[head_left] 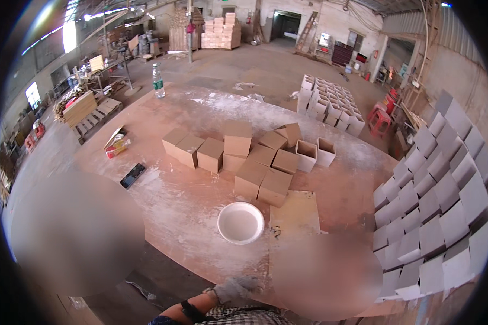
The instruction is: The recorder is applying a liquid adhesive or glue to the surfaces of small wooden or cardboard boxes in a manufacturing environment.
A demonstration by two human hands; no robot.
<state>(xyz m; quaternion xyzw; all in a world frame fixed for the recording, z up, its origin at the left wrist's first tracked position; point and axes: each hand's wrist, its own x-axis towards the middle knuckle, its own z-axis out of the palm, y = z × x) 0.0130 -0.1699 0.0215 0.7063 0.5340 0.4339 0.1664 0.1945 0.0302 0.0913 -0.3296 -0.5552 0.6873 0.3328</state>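
Note:
My left hand (237, 288), in a grey work glove, lies at the table's near edge. Its fingers point right and look stretched out, with nothing visible in them. A dark band circles the left wrist. My right hand does not show; a blurred patch covers the table right of the left hand. Ahead stands a white bowl (221, 223) with whitish contents. Right of it lies a flat yellowish board (295, 208), partly hidden by the blur. Beyond are several brown box-shaped blocks (237, 138), some stacked. Two open-topped pale boxes (306, 157) stand at their right end.
Stacked whitish boxes (431, 200) rise along the right. More pale open boxes (333, 100) stand at the table's far right. On the left lie a phone (133, 175) and a red-and-yellow packet (117, 149). A water bottle (158, 81) stands at the far edge. Another blur covers the lower left.

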